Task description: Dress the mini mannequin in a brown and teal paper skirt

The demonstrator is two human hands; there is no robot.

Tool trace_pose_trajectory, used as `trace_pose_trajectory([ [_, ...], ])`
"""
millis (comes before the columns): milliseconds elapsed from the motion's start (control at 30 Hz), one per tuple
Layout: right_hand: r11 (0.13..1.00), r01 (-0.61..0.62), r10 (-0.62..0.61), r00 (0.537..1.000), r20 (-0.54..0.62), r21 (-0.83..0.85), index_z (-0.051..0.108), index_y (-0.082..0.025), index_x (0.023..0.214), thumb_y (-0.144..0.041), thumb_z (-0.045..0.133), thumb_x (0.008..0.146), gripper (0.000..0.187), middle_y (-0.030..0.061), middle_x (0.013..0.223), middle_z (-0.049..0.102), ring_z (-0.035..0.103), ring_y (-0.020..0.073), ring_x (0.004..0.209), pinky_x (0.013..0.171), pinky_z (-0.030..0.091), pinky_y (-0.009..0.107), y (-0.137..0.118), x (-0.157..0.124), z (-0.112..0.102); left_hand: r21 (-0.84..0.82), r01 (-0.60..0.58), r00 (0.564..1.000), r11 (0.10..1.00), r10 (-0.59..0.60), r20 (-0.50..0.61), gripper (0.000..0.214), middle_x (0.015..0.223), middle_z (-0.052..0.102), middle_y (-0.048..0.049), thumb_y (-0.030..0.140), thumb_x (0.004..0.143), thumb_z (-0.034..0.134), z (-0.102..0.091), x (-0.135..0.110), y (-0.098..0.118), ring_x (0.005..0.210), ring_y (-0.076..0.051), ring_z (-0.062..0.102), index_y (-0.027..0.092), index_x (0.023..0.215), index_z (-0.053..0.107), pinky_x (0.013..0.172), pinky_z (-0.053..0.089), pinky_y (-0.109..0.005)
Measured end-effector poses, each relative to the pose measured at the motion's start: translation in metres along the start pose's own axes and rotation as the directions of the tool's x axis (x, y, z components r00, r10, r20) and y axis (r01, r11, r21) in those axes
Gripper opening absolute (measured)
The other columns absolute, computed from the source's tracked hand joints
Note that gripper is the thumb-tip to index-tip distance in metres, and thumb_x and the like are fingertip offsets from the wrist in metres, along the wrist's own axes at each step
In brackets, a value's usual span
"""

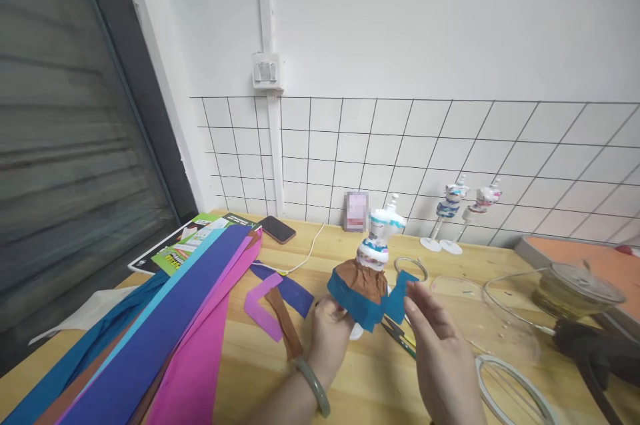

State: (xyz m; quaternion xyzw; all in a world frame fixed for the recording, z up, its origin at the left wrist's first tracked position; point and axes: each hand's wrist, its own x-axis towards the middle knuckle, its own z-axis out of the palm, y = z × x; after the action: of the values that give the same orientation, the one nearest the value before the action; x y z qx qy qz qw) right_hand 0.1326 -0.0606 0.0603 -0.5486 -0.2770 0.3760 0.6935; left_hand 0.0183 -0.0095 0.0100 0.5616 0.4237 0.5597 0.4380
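Observation:
My left hand (327, 332), a pale green bangle on its wrist, is closed round the base of a small mannequin dress form (377, 248) wrapped in white and blue tape. The form wears a brown crepe-paper skirt (361, 280) with a blue band along its hem. My right hand (440, 352) is beside it on the right, its fingertips pinching the loose end of the blue paper strip (397, 295). Scissors (400, 335) lie on the table just below the form, between my hands.
Long crepe-paper sheets (165, 332) in blue, purple, pink and brown lie at the left. Loose paper scraps (275, 305), a phone (277, 229) with a white cable, two more dress forms (460, 212), a tape ring (411, 265), clear lids (465, 312) and a glass bowl (575, 288) stand around.

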Motion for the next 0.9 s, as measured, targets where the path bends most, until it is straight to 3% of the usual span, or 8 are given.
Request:
trace_pose_trajectory([
  [133,0.981,0.096,-0.058,0.974,0.219,-0.168,0.055,-0.023,0.112,-0.038,0.065,0.065,0.05,0.0031,0.126,0.05,0.039,0.0243,0.118,0.096,0.033,0.035,-0.024,0.009,0.007,0.013,-0.08,0.995,0.997,0.08,0.059,0.018,0.082,0.065,-0.0043,0.016,0.069,0.053,0.001,-0.001,0.009,0.076,-0.017,0.056,0.018,0.08,0.067,0.073,0.045,-0.027],
  [233,0.982,0.121,-0.058,0.925,0.375,-0.146,0.058,-0.024,0.109,-0.038,0.062,0.068,0.043,0.0024,0.124,0.052,0.043,0.0222,0.115,0.095,0.035,0.032,-0.027,0.017,0.01,-0.083,-0.086,0.986,0.993,0.097,0.136,0.023,0.091,0.064,-0.0048,0.018,0.069,0.055,0.002,-0.003,0.009,0.08,-0.018,0.057,0.019,0.09,0.066,0.075,0.046,-0.028],
  [300,0.991,0.081,-0.023,0.892,0.452,-0.109,0.059,-0.024,0.107,-0.037,0.06,0.071,0.039,0.0027,0.118,0.057,0.05,0.0223,0.108,0.091,0.04,0.032,-0.024,0.021,0.01,-0.116,-0.07,0.974,0.991,0.093,0.206,0.021,0.088,0.065,-0.0043,0.019,0.068,0.057,0.003,-0.004,0.006,0.077,-0.017,0.057,0.019,0.086,0.067,0.073,0.046,-0.028],
  [367,0.996,0.029,0.012,0.884,0.468,-0.081,0.061,-0.023,0.104,-0.037,0.061,0.07,0.037,0.0035,0.11,0.062,0.054,0.023,0.101,0.086,0.044,0.033,-0.019,0.025,0.007,-0.065,-0.072,0.965,0.995,0.086,0.248,0.014,0.078,0.065,-0.0033,0.019,0.067,0.058,0.002,-0.005,0.003,0.072,-0.017,0.057,0.018,0.075,0.069,0.07,0.046,-0.027],
  [467,0.998,-0.002,0.033,0.885,0.465,-0.066,0.062,-0.021,0.102,-0.035,0.063,0.069,0.036,0.0047,0.105,0.064,0.057,0.024,0.098,0.083,0.045,0.034,-0.014,0.028,0.002,0.079,-0.128,0.97,0.989,0.108,0.217,0.008,0.067,0.064,-0.0021,0.018,0.064,0.06,0.002,-0.005,-0.002,0.07,-0.017,0.056,0.018,0.061,0.068,0.068,0.046,-0.026],
  [767,0.998,-0.009,0.043,0.868,0.494,-0.07,0.065,-0.021,0.098,-0.035,0.067,0.065,0.036,0.0071,0.102,0.066,0.057,0.0254,0.098,0.086,0.044,0.037,-0.014,0.037,-0.004,0.248,-0.296,0.945,0.922,0.246,0.215,0.016,0.066,0.062,-0.0011,0.008,0.062,0.055,0.0,-0.004,-0.002,0.072,-0.016,0.053,0.021,0.061,0.065,0.071,0.042,-0.027],
  [900,0.996,0.011,0.037,0.841,0.539,-0.086,0.063,-0.022,0.103,-0.033,0.066,0.067,0.037,0.0066,0.109,0.063,0.055,0.0243,0.101,0.089,0.041,0.037,-0.015,0.043,-0.008,0.259,-0.269,0.956,0.928,0.223,0.193,0.014,0.064,0.06,-0.0013,0.009,0.062,0.056,0.001,-0.005,-0.005,0.07,-0.016,0.052,0.02,0.059,0.063,0.069,0.041,-0.026],
])
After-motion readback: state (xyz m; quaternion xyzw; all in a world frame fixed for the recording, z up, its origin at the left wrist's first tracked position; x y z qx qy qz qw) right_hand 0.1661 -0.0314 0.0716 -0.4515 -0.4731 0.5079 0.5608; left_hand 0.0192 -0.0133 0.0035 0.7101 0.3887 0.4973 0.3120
